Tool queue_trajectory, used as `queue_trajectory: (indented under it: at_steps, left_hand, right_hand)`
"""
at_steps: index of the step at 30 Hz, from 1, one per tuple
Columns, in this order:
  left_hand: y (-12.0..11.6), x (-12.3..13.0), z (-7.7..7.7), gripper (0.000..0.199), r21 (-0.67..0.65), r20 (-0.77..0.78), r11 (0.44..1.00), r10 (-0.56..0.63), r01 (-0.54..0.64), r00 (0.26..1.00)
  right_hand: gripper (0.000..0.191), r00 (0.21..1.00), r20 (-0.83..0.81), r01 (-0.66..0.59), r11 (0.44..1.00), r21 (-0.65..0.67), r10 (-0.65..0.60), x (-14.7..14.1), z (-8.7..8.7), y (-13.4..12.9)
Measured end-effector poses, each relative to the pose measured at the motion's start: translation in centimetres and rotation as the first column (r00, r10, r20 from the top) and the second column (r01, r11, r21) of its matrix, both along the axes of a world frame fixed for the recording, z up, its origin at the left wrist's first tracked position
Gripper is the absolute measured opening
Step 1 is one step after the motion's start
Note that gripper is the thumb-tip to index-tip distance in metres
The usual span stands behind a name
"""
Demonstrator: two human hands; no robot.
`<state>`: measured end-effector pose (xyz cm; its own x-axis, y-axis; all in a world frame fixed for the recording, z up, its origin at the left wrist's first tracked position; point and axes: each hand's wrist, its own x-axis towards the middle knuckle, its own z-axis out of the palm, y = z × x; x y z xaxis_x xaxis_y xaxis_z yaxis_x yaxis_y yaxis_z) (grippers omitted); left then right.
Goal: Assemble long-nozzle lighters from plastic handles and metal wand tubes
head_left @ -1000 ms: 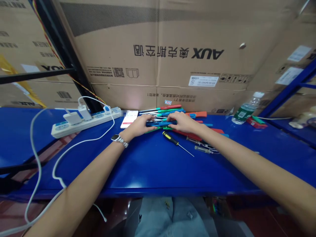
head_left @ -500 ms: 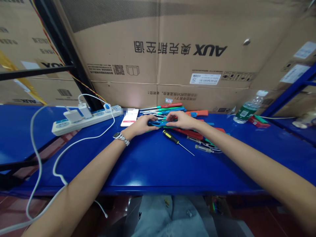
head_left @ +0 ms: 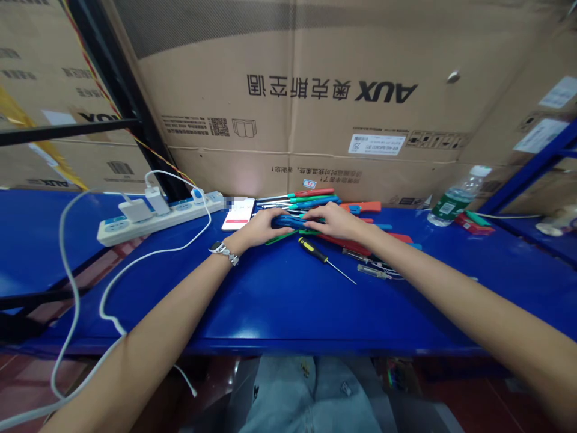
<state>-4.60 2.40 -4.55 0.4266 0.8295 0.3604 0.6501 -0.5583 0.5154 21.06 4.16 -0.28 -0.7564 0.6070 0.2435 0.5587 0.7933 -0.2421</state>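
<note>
Between both hands is a blue tool [head_left: 288,222], its exact kind hard to make out. The fingers of my left hand [head_left: 262,227] are closed on its left end, and those of my right hand [head_left: 332,221] on its right end. Just behind lie several screwdrivers with red [head_left: 318,192], green and blue handles. A green-handled piece [head_left: 280,238] shows beneath the blue tool. In front of my right hand, a black and yellow screwdriver [head_left: 312,247] rests on the blue table [head_left: 270,300]. Clear testers [head_left: 372,272] with wires lie right of it.
At the left are a phone [head_left: 238,214] and a white power strip [head_left: 162,218] with chargers and looping cables. A water bottle [head_left: 457,198] and a small red box [head_left: 473,224] stand at the right. A large cardboard box [head_left: 288,90] rises behind the table.
The blue tool has turned or tilted between my fingers and shows a different side. More of the green piece beneath is visible. Both hands stay in nearly the same place.
</note>
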Motion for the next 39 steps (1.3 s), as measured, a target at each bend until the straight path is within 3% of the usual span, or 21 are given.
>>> queue_trajectory:
  at_steps: [5,13,18,24,29,35,39]
  left_hand:
    - [-0.2,0.2,0.2,0.041,0.000,-0.021,1.000,-0.004,0.004,1.000]
    - [0.2,0.2,-0.3,0.037,0.001,-0.029,0.999,-0.034,0.034,0.999]
    - [-0.5,0.7,0.2,0.040,0.001,-0.055,1.000,0.000,0.000,0.998]
    - [-0.8,0.8,0.1,0.050,-0.009,-0.017,1.000,0.010,-0.011,1.000]
    - [-0.2,0.2,-0.7,0.086,-0.092,0.060,0.995,0.036,-0.030,0.998]
    - [-0.1,0.2,-1.0,0.074,-0.100,0.089,0.992,0.079,-0.070,0.993]
    - [0.0,0.0,-0.6,0.047,-0.047,0.092,0.999,0.031,-0.027,0.995]
  right_hand:
    - [0.030,0.999,0.047,-0.015,0.999,0.034,0.014,0.1,0.1,-0.2]
    - [0.025,0.968,0.247,0.030,0.999,0.043,-0.040,-1.0,2.2,0.2]
    - [0.021,0.945,0.306,0.045,0.974,0.220,-0.113,-1.7,2.1,0.0]
    - [0.024,0.976,0.165,0.073,0.928,0.366,-0.142,-1.0,0.4,-0.4]
    - [0.024,0.989,-0.028,0.149,0.925,0.351,-0.148,0.4,-0.4,0.9]
    - [0.023,0.950,-0.135,0.305,0.927,0.217,-0.281,1.3,-1.2,2.6]
    - [0.024,0.934,-0.112,0.355,0.917,0.181,-0.339,1.1,-2.0,2.8]
